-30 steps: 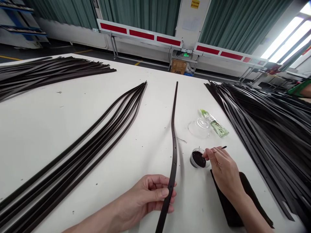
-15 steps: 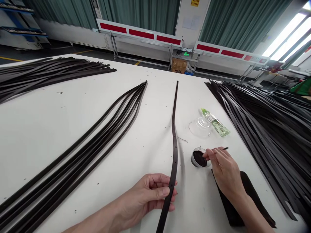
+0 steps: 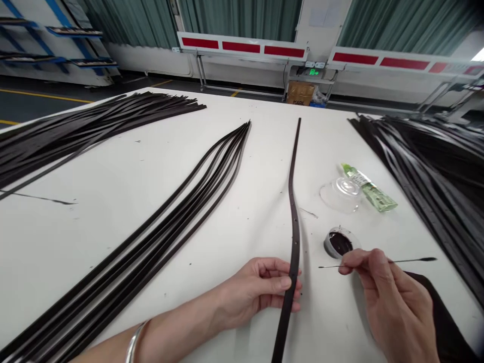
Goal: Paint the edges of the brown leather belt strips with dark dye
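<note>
Left hand: The left hand [image 3: 260, 292] is closest, low on the desk [image 3: 83, 247]. Its thumb and fingers are closed, and they pinch a long dark belt strap [image 3: 294, 237]. A silver bangle [image 3: 134, 344] sits on the wrist.

Belt strap: It runs from the near edge of the view, through the left hand, and far up the desk. It has small holes in it, and it bends a little in the middle.

Right hand: The right hand [image 3: 393, 297] is just right of the strap. Its fingers are closed on a thin stick [image 3: 412, 261] with a dark tip, and the stick lies almost flat across the fingers.

Black cloth: A black cloth [image 3: 448, 315] lies under and to the right of the right hand.

Tin: A small metal tin [image 3: 328, 247] of dark paste [image 3: 339, 243] sits just past the right hand, not touching it.

Lid and tube: Farther on, a clear plastic lid [image 3: 339, 195] lies right beside a green tube [image 3: 372, 190].

Strap piles: Many more straps lie in bunches, one bunch [image 3: 151, 219] to the left of the held strap, a big pile [image 3: 427, 171] on the right, and one [image 3: 94, 121] far left.

Far wall: Past the desk stand a red and white rail [image 3: 242, 46], a cardboard box [image 3: 300, 94], and green curtains [image 3: 242, 20].
</note>
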